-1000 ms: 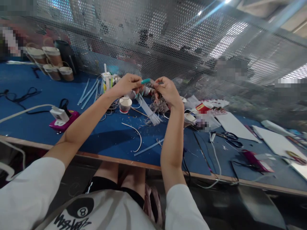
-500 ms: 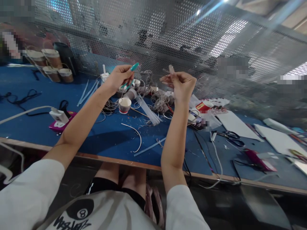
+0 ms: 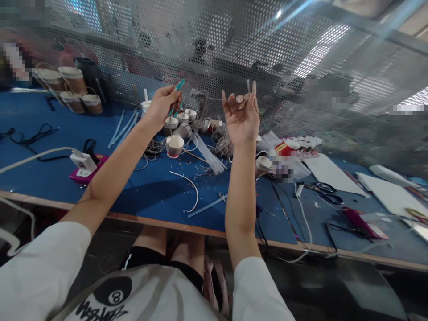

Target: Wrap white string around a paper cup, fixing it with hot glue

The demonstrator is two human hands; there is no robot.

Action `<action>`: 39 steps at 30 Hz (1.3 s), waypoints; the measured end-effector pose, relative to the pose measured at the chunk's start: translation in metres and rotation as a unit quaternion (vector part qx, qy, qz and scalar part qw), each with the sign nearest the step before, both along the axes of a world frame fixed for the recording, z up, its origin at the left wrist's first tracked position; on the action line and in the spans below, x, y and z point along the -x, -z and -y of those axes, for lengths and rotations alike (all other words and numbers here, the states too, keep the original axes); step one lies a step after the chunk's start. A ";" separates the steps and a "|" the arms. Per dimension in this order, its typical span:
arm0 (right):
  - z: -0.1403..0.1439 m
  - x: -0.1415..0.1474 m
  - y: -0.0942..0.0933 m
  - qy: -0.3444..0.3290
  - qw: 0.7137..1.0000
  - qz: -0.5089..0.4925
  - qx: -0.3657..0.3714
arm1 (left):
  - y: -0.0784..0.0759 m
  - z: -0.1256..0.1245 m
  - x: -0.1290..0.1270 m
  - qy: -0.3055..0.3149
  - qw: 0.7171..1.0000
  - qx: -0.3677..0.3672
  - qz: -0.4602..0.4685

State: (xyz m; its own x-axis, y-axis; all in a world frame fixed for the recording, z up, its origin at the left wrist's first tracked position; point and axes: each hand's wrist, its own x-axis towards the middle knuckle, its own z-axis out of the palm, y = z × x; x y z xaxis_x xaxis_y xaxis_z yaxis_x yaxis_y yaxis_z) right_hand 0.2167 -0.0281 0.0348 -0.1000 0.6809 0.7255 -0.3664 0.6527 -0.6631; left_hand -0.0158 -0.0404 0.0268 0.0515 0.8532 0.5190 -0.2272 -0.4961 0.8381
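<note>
My left hand [image 3: 162, 105] is raised above the blue table [image 3: 150, 191] and grips a teal-handled tool [image 3: 177, 91] that points up and to the right. My right hand [image 3: 241, 117] is lifted beside it, palm toward me, with a thin pale stick [image 3: 248, 86] pinched between the fingertips. The two hands are apart. Under them stand small paper cups [image 3: 174, 146], a tangle of thin wires [image 3: 222, 145] and clear plastic strips [image 3: 207, 154].
A perforated metal screen [image 3: 214, 53] closes off the back of the table. A white plug on a pink base [image 3: 84, 164] lies left, brown cups [image 3: 72, 84] far left. Black scissors [image 3: 323, 189], white boards [image 3: 329, 174] and cables lie right.
Both hands were joined low over the wires a second ago. They have since separated and risen; my right hand has turned palm toward me with the stick upright.
</note>
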 end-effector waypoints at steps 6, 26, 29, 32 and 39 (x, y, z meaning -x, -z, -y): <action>0.004 0.005 0.002 0.093 0.984 0.131 0.072 | -0.007 0.020 -0.020 -0.001 0.999 0.051 0.015; 0.057 0.035 -0.012 0.167 0.933 0.314 -0.052 | -0.018 0.040 -0.027 -0.024 0.999 0.011 -0.032; 0.057 0.034 -0.012 0.173 0.932 0.312 -0.060 | -0.014 0.033 -0.022 -0.047 0.997 -0.018 -0.064; 0.058 0.034 -0.012 0.161 0.934 0.315 -0.055 | -0.010 0.029 -0.017 -0.045 0.994 -0.035 -0.098; 0.060 0.037 -0.013 0.123 0.940 0.317 -0.029 | -0.010 0.035 -0.018 -0.033 0.996 -0.005 -0.078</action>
